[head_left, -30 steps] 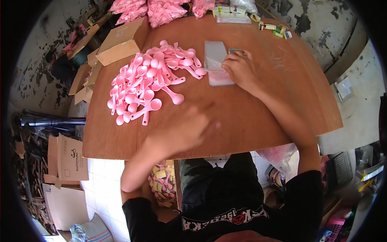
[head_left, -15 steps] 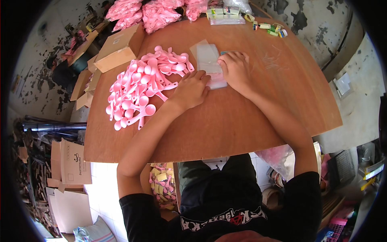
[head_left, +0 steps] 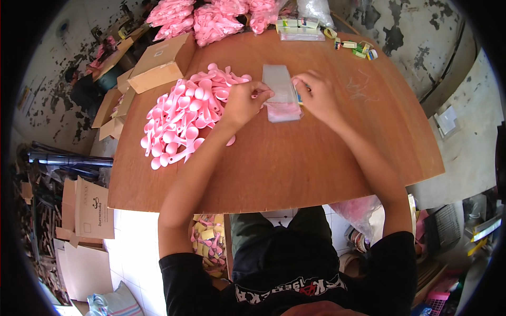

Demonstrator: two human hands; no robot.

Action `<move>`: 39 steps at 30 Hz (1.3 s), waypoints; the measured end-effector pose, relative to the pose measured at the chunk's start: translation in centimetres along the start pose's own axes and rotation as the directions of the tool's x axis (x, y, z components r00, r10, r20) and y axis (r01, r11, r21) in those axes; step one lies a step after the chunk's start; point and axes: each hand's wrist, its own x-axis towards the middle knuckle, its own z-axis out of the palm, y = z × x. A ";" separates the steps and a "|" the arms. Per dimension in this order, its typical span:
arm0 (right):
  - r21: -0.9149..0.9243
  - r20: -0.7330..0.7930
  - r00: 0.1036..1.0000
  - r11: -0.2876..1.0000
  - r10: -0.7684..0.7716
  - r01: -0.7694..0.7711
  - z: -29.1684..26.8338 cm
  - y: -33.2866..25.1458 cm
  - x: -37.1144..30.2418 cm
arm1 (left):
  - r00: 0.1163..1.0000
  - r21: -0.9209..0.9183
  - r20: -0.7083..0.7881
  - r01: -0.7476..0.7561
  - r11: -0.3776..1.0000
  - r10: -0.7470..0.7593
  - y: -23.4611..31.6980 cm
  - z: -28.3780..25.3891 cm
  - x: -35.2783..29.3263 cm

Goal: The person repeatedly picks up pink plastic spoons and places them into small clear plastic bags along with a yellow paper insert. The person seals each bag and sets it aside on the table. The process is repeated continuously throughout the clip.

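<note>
Clear flat plastic bags (head_left: 284, 112) lie in a small stack at the middle of the table, overlapping one another. My left hand (head_left: 245, 104) is at their left side, thumb and forefinger pinched together at the edge of a clear bag. Over their right side my right hand (head_left: 318, 96) is closed, fingers curled and fingertips near the bag's edge; what it holds, if anything, cannot be made out. A small blue and yellow piece (head_left: 299, 98) shows partly beneath that hand. Left of my left hand spreads a heap of pink plastic spoons (head_left: 182, 113).
Bagged pink spoons (head_left: 216, 23) line the table's far edge, beside packs of clear bags (head_left: 300, 31) and small green-yellow label rolls (head_left: 361, 47). A cardboard box (head_left: 161, 60) stands at the far left. Below the near edge sits a box of spoons and yellow cards (head_left: 210, 245).
Both hands have lifted from lying on the bags. My left hand has turned and now pinches; my right hand's fingers have curled in. The bags have shifted slightly.
</note>
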 end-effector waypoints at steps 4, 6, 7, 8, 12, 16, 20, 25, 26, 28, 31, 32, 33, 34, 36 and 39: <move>-0.096 0.494 0.869 0.994 -0.001 0.055 -5.0 1.4 1.9 | 0.974 -0.154 -0.080 0.198 0.968 -0.212 4.8 -3.8 -2.6; -0.158 0.548 0.835 0.987 0.054 0.040 -5.4 2.3 0.7 | 0.975 -0.231 -0.116 0.157 0.960 -0.188 5.5 -4.5 -4.4; -0.175 0.493 0.870 0.981 0.008 0.089 -5.4 3.0 -0.4 | 0.975 -0.305 -0.153 0.108 0.946 -0.160 6.1 -4.5 -5.3; -0.186 0.440 0.897 0.972 -0.045 0.141 -5.1 3.1 -0.8 | 0.975 -0.305 -0.152 0.110 0.946 -0.162 6.8 -4.6 -6.4; -0.111 0.442 0.896 0.990 -0.027 0.085 -4.7 3.5 -0.9 | 0.931 -0.457 -0.181 0.206 0.865 -0.317 9.1 -4.5 -10.6; -0.023 0.473 0.880 0.999 0.038 -0.031 -5.0 3.5 -0.7 | 0.907 -0.550 -0.313 0.069 0.833 -0.281 9.3 -2.9 -12.7; 0.059 0.507 0.831 0.952 0.230 -0.300 -5.4 4.4 -0.8 | 0.860 -0.697 -0.308 0.086 0.711 -0.406 9.2 -1.9 -13.6; -0.054 0.354 0.934 0.998 0.044 -0.027 -4.8 4.0 -1.1 | 0.790 -0.729 -0.411 0.015 0.684 -0.455 8.5 -0.7 -14.5; -0.147 0.273 0.957 0.979 -0.099 0.143 -4.7 3.7 -1.1 | 0.761 -0.728 -0.416 0.049 0.684 -0.497 8.5 -0.6 -14.8; -0.127 0.283 0.957 0.986 -0.068 0.107 -4.6 3.5 -1.0 | 0.738 -0.720 -0.440 0.052 0.692 -0.512 9.3 -0.3 -14.9; -0.080 0.247 0.968 0.995 -0.039 0.061 -5.4 2.6 -0.7 | 0.714 -0.721 -0.451 0.062 0.690 -0.535 9.6 -0.1 -15.7; -0.050 0.197 0.980 0.997 -0.042 0.053 -5.7 1.7 -0.3 | 0.716 -0.728 -0.441 0.068 0.683 -0.541 9.5 -0.1 -16.0; -0.057 0.136 0.991 0.998 -0.001 0.009 -6.3 0.5 -0.2 | 0.715 -0.737 -0.432 0.071 0.672 -0.550 9.5 0.0 -16.1; -0.047 0.145 0.989 0.999 -0.012 0.019 -6.5 -0.8 -0.2 | 0.704 -0.735 -0.443 0.069 0.674 -0.555 9.4 0.1 -16.2; 0.311 -0.019 0.983 0.936 0.180 -0.165 -7.0 -4.0 -0.4 | 0.739 -0.740 -0.392 0.100 0.665 -0.547 9.3 0.5 -16.1; 0.509 0.159 0.980 0.841 0.117 -0.183 -7.9 -8.8 -1.5 | 0.770 -0.742 -0.333 0.142 0.656 -0.544 10.0 0.3 -16.3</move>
